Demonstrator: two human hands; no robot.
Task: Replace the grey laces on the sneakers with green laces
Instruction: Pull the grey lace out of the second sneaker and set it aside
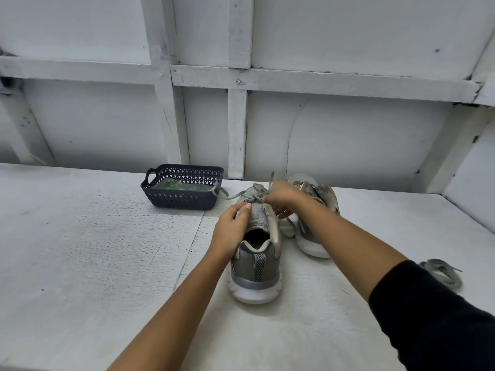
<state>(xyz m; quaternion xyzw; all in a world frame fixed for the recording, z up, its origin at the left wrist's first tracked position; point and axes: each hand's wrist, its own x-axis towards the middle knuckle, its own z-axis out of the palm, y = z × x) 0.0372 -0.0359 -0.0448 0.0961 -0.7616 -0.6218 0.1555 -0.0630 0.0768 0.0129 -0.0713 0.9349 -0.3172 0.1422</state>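
Centrally, left hand (231,231) grips the near sneaker (255,266); right hand (281,195) pinches its grey lace (232,196) beside a dark basket (182,200).

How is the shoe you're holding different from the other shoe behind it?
The near sneaker has a grey lace threaded through it; the far sneaker seems to have none. The left hand grips the near sneaker and the right hand pinches its lace; no hand holds the far sneaker. The near sneaker points its heel at us; the far sneaker sits behind, partly hidden by the right arm. Both are grey with white soles.
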